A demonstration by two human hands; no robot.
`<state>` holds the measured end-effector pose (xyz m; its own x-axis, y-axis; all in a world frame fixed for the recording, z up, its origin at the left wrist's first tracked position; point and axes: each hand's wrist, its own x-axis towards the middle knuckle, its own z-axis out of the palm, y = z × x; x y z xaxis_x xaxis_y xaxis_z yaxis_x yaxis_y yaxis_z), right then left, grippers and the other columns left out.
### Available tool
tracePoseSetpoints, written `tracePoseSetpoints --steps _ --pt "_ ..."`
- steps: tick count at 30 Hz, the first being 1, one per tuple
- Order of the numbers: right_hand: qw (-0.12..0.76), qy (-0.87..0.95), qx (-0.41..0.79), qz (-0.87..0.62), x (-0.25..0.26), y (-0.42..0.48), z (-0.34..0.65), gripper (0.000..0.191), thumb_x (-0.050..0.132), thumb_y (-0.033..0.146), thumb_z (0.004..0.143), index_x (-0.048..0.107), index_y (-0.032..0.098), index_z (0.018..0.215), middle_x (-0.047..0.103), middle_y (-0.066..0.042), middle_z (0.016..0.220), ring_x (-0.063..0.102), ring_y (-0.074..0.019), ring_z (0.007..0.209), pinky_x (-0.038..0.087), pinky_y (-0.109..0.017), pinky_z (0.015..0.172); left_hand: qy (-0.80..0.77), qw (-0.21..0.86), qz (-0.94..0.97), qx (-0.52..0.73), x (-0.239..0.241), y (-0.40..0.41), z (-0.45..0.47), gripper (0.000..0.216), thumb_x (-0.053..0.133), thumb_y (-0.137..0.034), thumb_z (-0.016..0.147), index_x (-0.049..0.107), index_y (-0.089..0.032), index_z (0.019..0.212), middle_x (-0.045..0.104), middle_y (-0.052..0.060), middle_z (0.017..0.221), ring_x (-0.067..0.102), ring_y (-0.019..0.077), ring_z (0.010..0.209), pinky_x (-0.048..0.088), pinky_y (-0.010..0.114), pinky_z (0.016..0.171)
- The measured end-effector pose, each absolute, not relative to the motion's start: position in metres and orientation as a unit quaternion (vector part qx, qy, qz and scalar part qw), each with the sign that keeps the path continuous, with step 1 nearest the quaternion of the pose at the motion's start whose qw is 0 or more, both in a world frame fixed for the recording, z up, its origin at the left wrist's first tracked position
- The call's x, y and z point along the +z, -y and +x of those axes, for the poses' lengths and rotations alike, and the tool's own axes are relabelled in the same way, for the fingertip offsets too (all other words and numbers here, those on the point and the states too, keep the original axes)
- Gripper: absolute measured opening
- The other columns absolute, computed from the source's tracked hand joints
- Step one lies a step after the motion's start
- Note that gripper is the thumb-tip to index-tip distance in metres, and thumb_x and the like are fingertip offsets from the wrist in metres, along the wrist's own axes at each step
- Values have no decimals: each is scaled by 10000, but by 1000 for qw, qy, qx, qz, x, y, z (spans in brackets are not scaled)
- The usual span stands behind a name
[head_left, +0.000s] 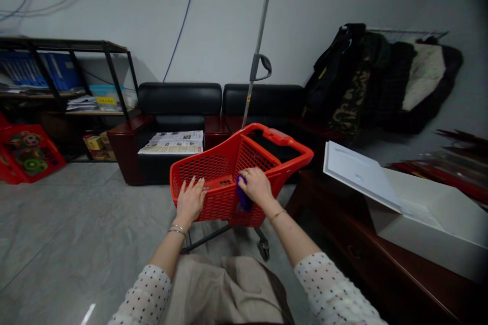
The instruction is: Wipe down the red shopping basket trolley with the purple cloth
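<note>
A red plastic shopping cart (217,203) with perforated basket walls stands right in front of me, its handle at the right and a grey pole rising behind it. My left hand (190,199) rests on the near rim toward the cart's left end, fingers spread. With my right hand (256,185) I grip a purple cloth (244,199) against the basket's near side, close to the handle end. Part of the cloth is hidden under my fingers. Below the basket a dark frame and a caster wheel (264,250) show.
Black sofas (179,99) line the wall, with newspapers (173,142) on one seat. At the right, an open white box (430,228) sits on a dark wooden table (385,264). Coats (366,76) hang behind it. A shelf (64,95) with blue binders stands at the left.
</note>
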<state>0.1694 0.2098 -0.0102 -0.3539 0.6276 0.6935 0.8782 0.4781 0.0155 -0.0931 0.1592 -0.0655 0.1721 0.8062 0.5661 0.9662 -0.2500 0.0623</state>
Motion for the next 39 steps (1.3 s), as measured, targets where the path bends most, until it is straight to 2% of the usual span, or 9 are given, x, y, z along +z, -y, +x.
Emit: tracePoseSetpoints --steps 6,10,15,20,25,29,31,34,39 --pt "400 636 -282 -596 26 -249 275 286 491 238 837 729 136 959 665 -139 918 566 -278 927 408 -449 940 593 154 -748 -253 -63 -157 -89 477 307 -351 1011 471 -208 1434 552 44 1427 377 228 1422 228 467 1200" --pt "409 648 -281 -578 2 -230 217 255 504 222 846 717 133 951 664 -137 941 563 -277 972 400 -461 985 598 154 -744 -254 -62 -157 -86 474 305 -341 1010 480 -205 1429 552 41 1426 384 228 1418 243 469 1195" --pt "384 787 -176 -451 -35 -194 124 255 517 246 902 695 180 1072 684 -97 1077 579 -226 1023 417 -390 1012 593 160 -747 -255 -64 -157 -87 474 319 -347 1008 468 -215 1438 549 41 1429 389 231 1416 245 476 1195" --pt "328 807 -162 -463 -7 -216 192 245 528 234 876 727 187 1011 707 -84 991 602 -220 943 450 -350 921 594 166 -747 -248 -64 -156 -90 475 298 -342 1015 475 -196 1431 548 38 1430 385 233 1417 238 475 1196" --pt "394 667 -234 -587 26 -252 278 292 485 235 855 732 111 948 695 -142 960 580 -252 938 419 -382 925 595 167 -744 -253 -64 -156 -86 472 325 -337 1007 468 -208 1438 561 48 1417 392 229 1413 245 471 1193" --pt "427 642 -250 -586 2 -235 219 251 510 225 846 725 120 922 684 -147 959 572 -271 984 396 -428 981 598 165 -739 -262 -64 -157 -83 469 328 -333 1006 478 -207 1432 573 48 1406 399 226 1409 249 469 1193" --pt "417 714 -212 -521 -20 -216 164 217 522 220 864 721 156 923 690 -111 933 586 -241 938 419 -406 971 598 164 -740 -260 -64 -157 -83 470 319 -338 1009 486 -197 1425 569 48 1410 403 229 1407 249 472 1193" --pt "406 792 -141 -432 -39 -194 111 232 533 234 891 706 198 1042 697 -88 1053 592 -216 1003 424 -388 1001 596 165 -744 -253 -64 -157 -85 472 312 -341 1011 488 -188 1422 560 51 1420 403 235 1406 261 471 1187" --pt "355 800 -153 -460 -12 -216 182 254 515 245 885 725 179 1011 711 -93 1002 602 -221 956 457 -357 928 594 167 -746 -249 -63 -157 -90 468 326 -332 1005 485 -197 1424 561 54 1418 407 229 1404 255 471 1192"
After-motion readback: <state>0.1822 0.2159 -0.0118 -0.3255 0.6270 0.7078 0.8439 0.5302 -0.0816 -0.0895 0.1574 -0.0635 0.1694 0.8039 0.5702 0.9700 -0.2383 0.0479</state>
